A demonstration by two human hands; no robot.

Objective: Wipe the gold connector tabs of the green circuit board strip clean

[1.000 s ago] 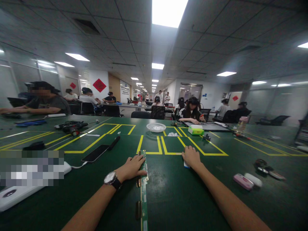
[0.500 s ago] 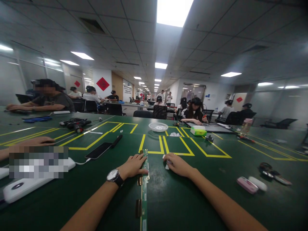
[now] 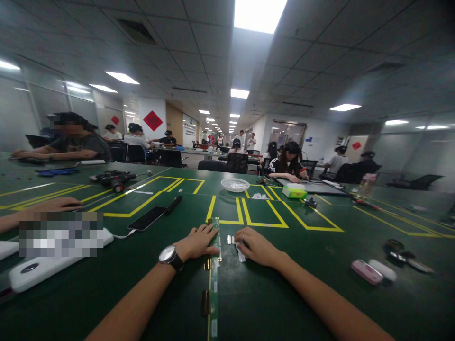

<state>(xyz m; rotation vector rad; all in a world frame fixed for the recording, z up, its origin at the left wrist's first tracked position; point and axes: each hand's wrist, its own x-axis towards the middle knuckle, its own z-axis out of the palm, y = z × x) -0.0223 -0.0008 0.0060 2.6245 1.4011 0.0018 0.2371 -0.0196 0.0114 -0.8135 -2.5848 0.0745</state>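
Note:
A long, narrow green circuit board (image 3: 214,293) lies lengthwise in front of me, with brown flex tabs along its left edge. My left hand (image 3: 199,242), with a watch on the wrist, holds the board's far part, fingertips and thumb pressed on it. Just right of the board, my right hand (image 3: 256,245) is closed low over the table with its fingers bent. A white piece like tissue (image 3: 241,256) pokes out below those fingers. A small pale, shiny end (image 3: 231,239) shows to their left; whether both belong together I cannot tell.
Beyond the hands stands a clear round dish (image 3: 235,184), with a tissue pack (image 3: 294,191) to its right. A phone (image 3: 147,219) and white power bank (image 3: 60,258) lie left, near another person's hand (image 3: 57,205). A pink case (image 3: 367,272) lies right.
My right hand has shifted slightly left and down, nearer the board. A pale, shiny end now shows left of its fingers. My left hand stays on the board.

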